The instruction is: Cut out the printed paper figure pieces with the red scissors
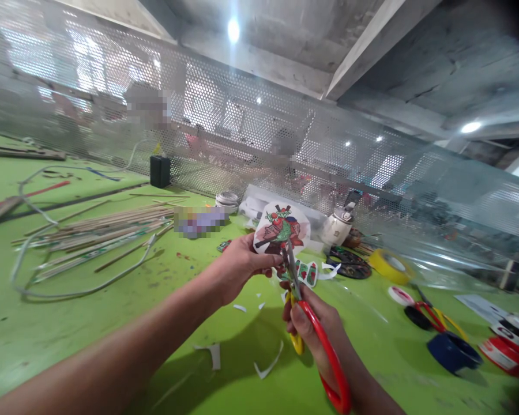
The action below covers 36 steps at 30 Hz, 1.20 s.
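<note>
Between the fingers of my left hand [242, 259] is a white paper cutout [303, 230] printed with a red and green figure, held up by its lower left edge. My right hand [318, 323] grips a pair of scissors [335, 369] with one red and one yellow handle loop. Their blades point up and lie against the lower middle of the cutout; whether they are cutting into it I cannot tell. Just behind the scissors, small green and red printed cutouts [307, 274] lie on the table. White paper scraps [215, 356] are scattered below my hands.
Thin wooden sticks [112, 225] and a grey cable [90, 295] lie at left. Yellow tape [390, 266], a second pair of scissors [430, 314], a dark blue roll [454, 351] and a red tin [504, 351] stand at right. A perforated screen [242, 132] borders the green table [38, 340].
</note>
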Each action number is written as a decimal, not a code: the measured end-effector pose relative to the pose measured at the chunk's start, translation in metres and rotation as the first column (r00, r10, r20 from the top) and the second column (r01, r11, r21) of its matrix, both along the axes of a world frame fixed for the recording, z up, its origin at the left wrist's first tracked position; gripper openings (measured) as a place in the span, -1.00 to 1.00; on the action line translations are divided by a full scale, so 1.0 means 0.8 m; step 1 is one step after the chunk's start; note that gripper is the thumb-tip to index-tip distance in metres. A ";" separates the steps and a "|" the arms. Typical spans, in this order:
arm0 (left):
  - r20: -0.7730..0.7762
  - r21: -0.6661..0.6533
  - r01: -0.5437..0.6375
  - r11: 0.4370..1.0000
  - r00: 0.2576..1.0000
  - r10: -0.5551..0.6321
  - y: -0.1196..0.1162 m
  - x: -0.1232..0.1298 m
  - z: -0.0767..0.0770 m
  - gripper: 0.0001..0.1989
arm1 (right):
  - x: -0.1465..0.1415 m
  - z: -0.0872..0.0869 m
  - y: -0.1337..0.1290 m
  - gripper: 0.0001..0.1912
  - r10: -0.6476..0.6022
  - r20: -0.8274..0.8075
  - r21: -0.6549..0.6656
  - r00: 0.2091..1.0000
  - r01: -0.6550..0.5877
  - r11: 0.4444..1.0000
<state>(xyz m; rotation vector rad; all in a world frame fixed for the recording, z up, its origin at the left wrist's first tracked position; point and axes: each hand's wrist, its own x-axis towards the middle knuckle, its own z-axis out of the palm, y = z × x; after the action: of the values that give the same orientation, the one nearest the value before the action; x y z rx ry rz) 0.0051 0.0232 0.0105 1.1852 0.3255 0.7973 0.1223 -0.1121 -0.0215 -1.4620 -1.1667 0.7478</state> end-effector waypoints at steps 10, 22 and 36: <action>0.004 -0.031 0.003 1.000 1.000 -0.003 -0.002 -0.001 0.002 -0.77 | 0.000 -0.004 0.003 -0.20 -0.041 0.042 -0.009 0.998 0.042 0.999; 0.002 -0.064 -0.003 0.998 1.000 0.003 -0.002 0.000 0.002 -0.75 | -0.001 -0.003 0.002 -0.18 -0.065 0.081 -0.029 0.995 0.067 0.997; 0.014 -0.055 0.001 0.998 1.000 0.000 -0.001 0.002 -0.002 -0.76 | -0.001 -0.005 0.003 -0.21 -0.066 0.088 -0.008 0.994 0.067 0.998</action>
<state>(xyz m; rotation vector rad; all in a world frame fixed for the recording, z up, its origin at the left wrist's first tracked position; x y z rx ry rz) 0.0066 0.0225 0.0091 1.1276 0.3341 0.7912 0.1217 -0.1095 -0.0255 -1.5484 -1.1762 0.6503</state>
